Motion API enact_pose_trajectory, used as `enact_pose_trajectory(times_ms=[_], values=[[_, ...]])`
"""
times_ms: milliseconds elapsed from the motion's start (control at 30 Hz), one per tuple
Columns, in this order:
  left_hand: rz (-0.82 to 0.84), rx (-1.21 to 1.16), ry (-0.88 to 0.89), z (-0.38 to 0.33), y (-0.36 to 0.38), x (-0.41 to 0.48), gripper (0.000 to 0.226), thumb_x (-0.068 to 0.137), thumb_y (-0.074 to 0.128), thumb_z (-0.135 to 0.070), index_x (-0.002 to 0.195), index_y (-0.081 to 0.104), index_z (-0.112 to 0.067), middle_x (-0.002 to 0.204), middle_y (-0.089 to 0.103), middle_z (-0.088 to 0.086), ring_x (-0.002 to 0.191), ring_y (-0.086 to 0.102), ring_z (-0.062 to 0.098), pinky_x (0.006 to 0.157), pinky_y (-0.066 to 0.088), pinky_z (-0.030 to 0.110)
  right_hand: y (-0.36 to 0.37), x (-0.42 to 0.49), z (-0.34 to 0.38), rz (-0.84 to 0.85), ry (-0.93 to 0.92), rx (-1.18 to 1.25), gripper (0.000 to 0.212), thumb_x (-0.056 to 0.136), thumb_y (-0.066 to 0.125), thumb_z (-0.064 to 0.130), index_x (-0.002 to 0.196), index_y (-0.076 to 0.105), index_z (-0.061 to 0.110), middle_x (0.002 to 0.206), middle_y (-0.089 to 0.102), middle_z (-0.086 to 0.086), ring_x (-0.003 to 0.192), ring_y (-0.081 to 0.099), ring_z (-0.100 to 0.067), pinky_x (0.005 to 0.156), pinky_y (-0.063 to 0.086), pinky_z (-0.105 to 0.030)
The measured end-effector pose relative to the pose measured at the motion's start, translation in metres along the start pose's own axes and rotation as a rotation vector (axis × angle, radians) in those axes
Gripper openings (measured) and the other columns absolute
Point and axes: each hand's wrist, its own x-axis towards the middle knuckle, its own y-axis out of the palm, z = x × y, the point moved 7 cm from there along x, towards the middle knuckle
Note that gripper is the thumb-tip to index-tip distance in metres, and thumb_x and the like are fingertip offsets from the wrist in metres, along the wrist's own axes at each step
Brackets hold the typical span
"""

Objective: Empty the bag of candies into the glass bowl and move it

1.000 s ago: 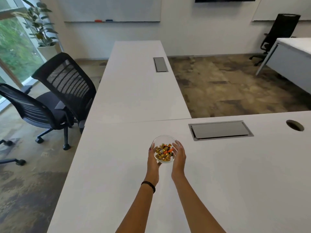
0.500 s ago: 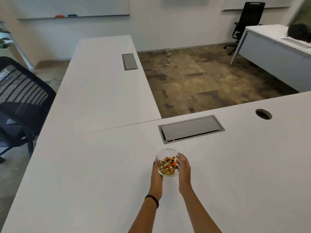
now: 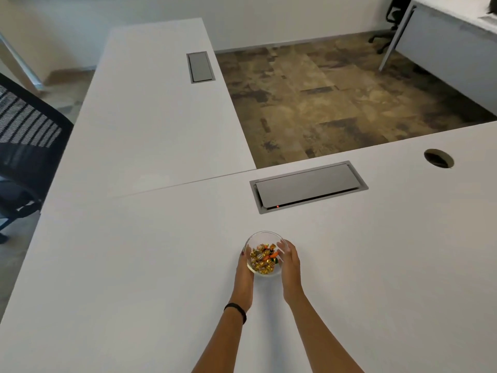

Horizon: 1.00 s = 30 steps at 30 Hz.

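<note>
A small glass bowl point(image 3: 262, 236) holds several gold and orange wrapped candies point(image 3: 263, 258). It sits low over the white table point(image 3: 134, 265); whether it touches the top I cannot tell. My left hand point(image 3: 244, 275) cups its left side and my right hand point(image 3: 289, 265) cups its right side, fingers wrapped around the glass. A black band circles my left wrist. No candy bag is in view.
A grey cable hatch point(image 3: 309, 185) with a small red light lies just beyond the bowl. A round cable hole point(image 3: 439, 158) is at the far right. A second white table point(image 3: 156, 103) joins at the left, with a black mesh chair point(image 3: 24, 141) beside it.
The view has swung right and tilted down; the chairs and plant slid out at the left. The bowl, held between both hands, now lies nearer the cable hatch.
</note>
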Motion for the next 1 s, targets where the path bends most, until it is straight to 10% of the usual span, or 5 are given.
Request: enact_pose_trajectory(times_ms=[467,700,1000], values=[[0.015,0.058,0.039,0.018,-0.005,0.008,0.045,0.1,0.023,-0.038,0.136,0.043,-0.02,0.135,0.052,0.005,0.12,0.05,0.016,0.087,0.044,0.019,-0.007,0.007,-0.018,-0.028,0.011,-0.003,0.023,0.099,0.036,0.025,0.115,0.05,0.032,0.124,0.056,0.0,0.116,0.053,-0.018,0.105,0.043,-0.039],[-0.007,0.104,0.008,0.015,-0.01,0.008,0.044,0.097,0.032,-0.044,0.132,0.048,-0.023,0.133,0.055,0.006,0.122,0.05,0.02,0.11,0.038,0.043,-0.006,0.005,-0.015,-0.011,0.0,-0.025,0.025,0.1,0.033,0.021,0.118,0.048,0.028,0.126,0.054,0.001,0.121,0.049,-0.019,0.102,0.04,-0.034],[0.01,0.259,0.02,-0.016,-0.024,-0.011,0.046,0.101,0.024,-0.034,0.144,0.031,-0.019,0.153,0.031,0.003,0.141,0.028,0.02,0.117,0.021,0.036,-0.012,-0.012,-0.001,-0.129,-0.045,-0.173,0.034,0.099,0.037,0.022,0.131,0.044,0.016,0.127,0.049,-0.004,0.122,0.046,-0.024,0.096,0.042,-0.034]])
